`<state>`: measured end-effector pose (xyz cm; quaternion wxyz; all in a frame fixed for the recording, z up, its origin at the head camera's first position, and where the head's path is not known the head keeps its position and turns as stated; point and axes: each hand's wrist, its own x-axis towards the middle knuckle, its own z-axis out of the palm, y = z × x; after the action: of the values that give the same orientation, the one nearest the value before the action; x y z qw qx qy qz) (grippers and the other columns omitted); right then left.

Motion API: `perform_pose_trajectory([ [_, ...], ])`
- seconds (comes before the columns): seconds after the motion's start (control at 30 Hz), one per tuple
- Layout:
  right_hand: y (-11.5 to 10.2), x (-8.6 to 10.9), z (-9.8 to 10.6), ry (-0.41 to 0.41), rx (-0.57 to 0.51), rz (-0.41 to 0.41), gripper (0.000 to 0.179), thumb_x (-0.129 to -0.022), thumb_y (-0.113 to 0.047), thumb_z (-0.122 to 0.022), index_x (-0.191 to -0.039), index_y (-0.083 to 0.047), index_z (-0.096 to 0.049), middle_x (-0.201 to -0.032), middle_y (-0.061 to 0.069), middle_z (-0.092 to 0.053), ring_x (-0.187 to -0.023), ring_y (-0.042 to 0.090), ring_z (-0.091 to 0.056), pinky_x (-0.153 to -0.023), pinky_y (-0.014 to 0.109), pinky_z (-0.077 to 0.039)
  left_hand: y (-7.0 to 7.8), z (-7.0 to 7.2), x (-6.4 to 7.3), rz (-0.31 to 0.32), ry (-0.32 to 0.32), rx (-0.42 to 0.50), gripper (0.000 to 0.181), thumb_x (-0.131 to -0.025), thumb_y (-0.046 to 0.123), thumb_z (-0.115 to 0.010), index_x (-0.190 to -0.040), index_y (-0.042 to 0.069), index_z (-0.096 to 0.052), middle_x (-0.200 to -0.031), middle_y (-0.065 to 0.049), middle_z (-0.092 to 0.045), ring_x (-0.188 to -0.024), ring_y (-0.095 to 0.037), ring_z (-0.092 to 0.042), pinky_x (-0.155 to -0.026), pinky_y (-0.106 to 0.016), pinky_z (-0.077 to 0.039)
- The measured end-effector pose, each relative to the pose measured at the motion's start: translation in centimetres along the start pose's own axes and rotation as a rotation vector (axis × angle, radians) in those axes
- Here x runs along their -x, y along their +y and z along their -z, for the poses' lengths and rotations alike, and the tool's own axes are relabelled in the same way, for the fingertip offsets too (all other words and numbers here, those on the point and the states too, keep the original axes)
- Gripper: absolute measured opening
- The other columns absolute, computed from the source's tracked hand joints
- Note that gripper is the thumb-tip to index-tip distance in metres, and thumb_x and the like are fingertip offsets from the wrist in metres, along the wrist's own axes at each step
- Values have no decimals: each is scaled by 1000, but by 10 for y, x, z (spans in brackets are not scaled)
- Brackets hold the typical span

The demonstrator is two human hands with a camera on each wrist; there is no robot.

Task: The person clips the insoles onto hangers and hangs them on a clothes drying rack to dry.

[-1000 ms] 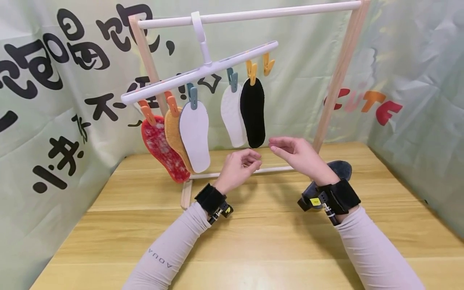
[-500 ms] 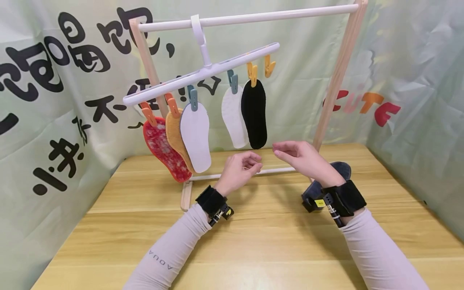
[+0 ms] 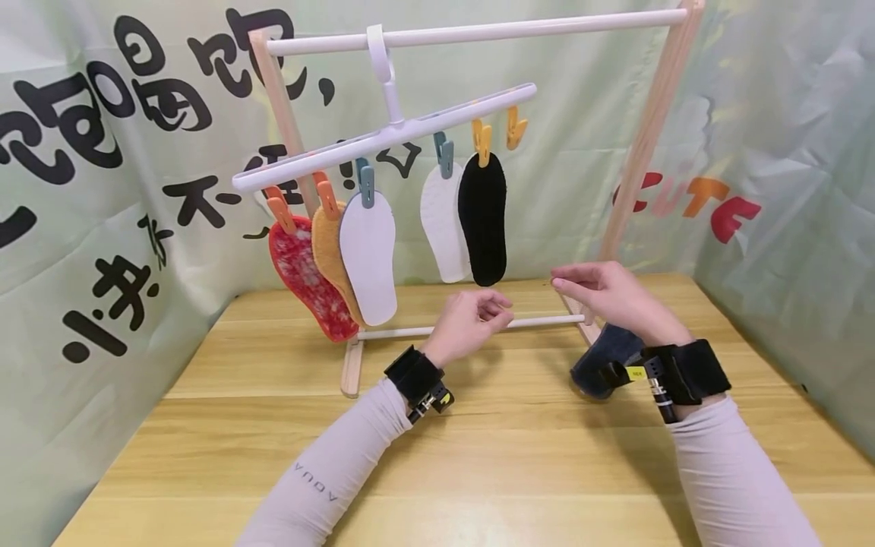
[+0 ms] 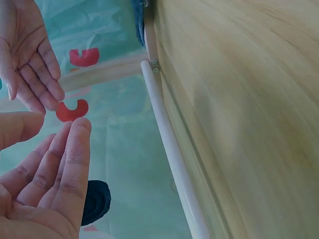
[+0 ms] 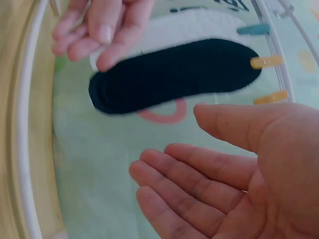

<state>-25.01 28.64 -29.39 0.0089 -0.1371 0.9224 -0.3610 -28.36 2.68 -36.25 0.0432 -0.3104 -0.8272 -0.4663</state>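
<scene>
Below the black insole [image 3: 482, 220] my left hand [image 3: 473, 323] hovers with loosely bent fingers and holds nothing. My right hand [image 3: 615, 296] is in the air to the right of that insole, its palm empty in the right wrist view. A yellow clothespin [image 3: 482, 144] grips the black insole's top. Beside it hangs a white insole [image 3: 443, 228] from a blue-grey clothespin [image 3: 445, 156]. Under my right wrist lies a dark blue insole [image 3: 608, 361] on the table, partly covered by the wrist camera. A second yellow clothespin [image 3: 516, 131] at the hanger's right end carries nothing.
A white hanger [image 3: 403, 134] hooks over the top bar [image 3: 519, 29] of a wooden-sided rack. On its left hang a red patterned insole [image 3: 307, 277], a tan insole [image 3: 330, 251] and another white insole [image 3: 369, 258]. A low white bar [image 3: 547, 321] spans the rack's base.
My right hand has moved right, away from the black insole. My left hand has shifted slightly to the right. The hanging insoles stay clipped.
</scene>
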Motion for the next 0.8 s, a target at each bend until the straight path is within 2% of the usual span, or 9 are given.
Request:
perform_pose_trajectory([
  [0.17, 14, 5, 14, 14, 56, -31, 61, -112, -45, -54, -152, 1, -57, -146, 28, -65, -138, 47, -61, -112, 65, -48, 4, -9, -6, 12, -37, -5, 17, -100, 14, -77, -112, 3, -78, -99, -10, -83, -79, -8, -73, -75, -16, -57],
  [0.33, 26, 8, 25, 8, 104, -74, 62, -113, -45, -53, -152, 3, -56, -146, 31, -64, -136, 49, -61, -108, 64, -51, 6, -20, -12, 35, -77, -33, 18, -100, 18, -77, -112, 5, -79, -97, -7, -83, -74, -1, -67, -71, -14, -55],
  [0.43, 34, 10, 30, 2, 124, -90, 60, -113, -42, -54, -149, 6, -58, -141, 32, -66, -129, 48, -65, -105, 63, -54, 7, -28, -16, 45, -93, -62, 18, -100, 21, -77, -111, 6, -79, -96, -5, -83, -72, 1, -66, -70, -14, -53],
  [0.53, 42, 11, 35, -5, 131, -109, 57, -113, -39, -55, -143, 9, -62, -131, 30, -73, -116, 41, -73, -100, 55, -59, 10, -35, -21, 53, -108, -86, 19, -100, 23, -77, -111, 8, -80, -95, -2, -83, -72, 2, -66, -69, -13, -51],
  [0.57, 45, 12, 37, -10, 130, -116, 55, -113, -37, -56, -140, 10, -64, -126, 29, -75, -109, 36, -76, -97, 50, -61, 11, -38, -23, 56, -112, -91, 19, -100, 24, -77, -111, 9, -80, -95, -2, -83, -72, 2, -66, -68, -13, -51],
  [0.67, 52, 14, 43, -60, 92, -157, 54, -113, -34, -57, -136, 14, -65, -115, 22, -80, -96, 14, -78, -88, 34, -64, 14, -46, -28, 68, -127, -90, 20, -100, 26, -77, -111, 10, -80, -94, 0, -82, -73, 2, -66, -68, -13, -50],
  [0.73, 56, 15, 46, -97, 57, -183, 55, -113, -32, -56, -136, 17, -62, -113, 21, -80, -92, 7, -76, -88, 31, -65, 16, -52, -31, 79, -134, -85, 19, -100, 26, -77, -111, 10, -81, -93, 0, -82, -74, 2, -65, -69, -13, -50],
  [0.8, 59, 16, 49, -127, 44, -210, 57, -113, -33, -56, -136, 19, -61, -113, 19, -81, -92, 6, -76, -88, 31, -65, 18, -56, -34, 85, -143, -81, 19, -100, 27, -78, -109, 11, -81, -92, 1, -81, -73, 2, -65, -70, -13, -49],
])
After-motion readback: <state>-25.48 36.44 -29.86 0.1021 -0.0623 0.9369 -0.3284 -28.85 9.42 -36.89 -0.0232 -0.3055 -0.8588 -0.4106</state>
